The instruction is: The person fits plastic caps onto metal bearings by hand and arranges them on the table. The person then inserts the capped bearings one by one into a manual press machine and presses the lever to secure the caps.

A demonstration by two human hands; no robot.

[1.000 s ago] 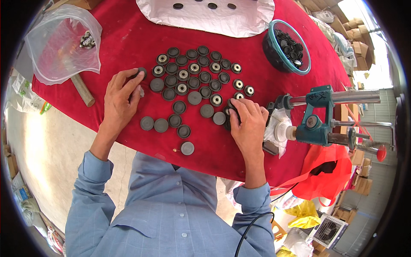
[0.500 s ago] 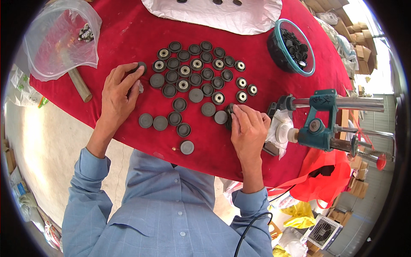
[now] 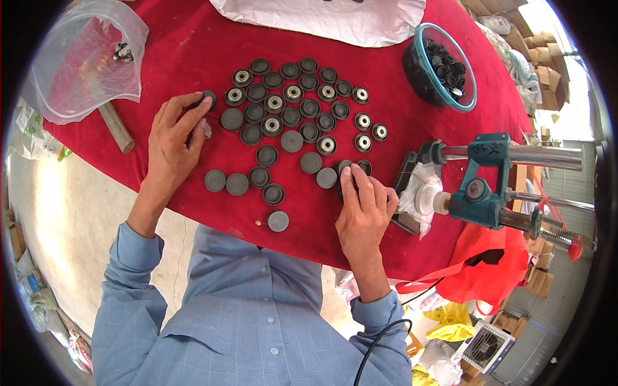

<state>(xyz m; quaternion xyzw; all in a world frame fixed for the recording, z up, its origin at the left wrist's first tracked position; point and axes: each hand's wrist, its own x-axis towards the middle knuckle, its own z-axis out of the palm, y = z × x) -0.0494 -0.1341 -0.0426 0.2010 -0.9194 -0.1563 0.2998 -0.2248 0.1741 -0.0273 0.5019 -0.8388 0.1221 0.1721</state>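
Observation:
Many round black caps (image 3: 310,162) lie spread over the red cloth, several with a metal bearing (image 3: 274,103) seated in the middle. At the left edge of the group, my left hand (image 3: 172,138) has its fingertips closed on a black cap (image 3: 209,97). A small pale scrap shows by its thumb. On the right side, my right hand (image 3: 364,212) bends its fingertips down onto a dark cap (image 3: 344,165), partly hidden under them. Another black cap (image 3: 364,167) sits just beyond these fingers.
A teal-green hand press (image 3: 479,183) stands at the right, white cloth round its end. Behind it is a clear bowl (image 3: 473,90) of black parts. A plastic bag (image 3: 58,83) with metal pieces and a rod (image 3: 117,128) lie left. White sheeting (image 3: 322,26) covers the far side.
My right hand has shifted slightly left and toward me, and a black cap now shows beyond its fingers. My left hand stays at its cap. The whole view has shifted slightly.

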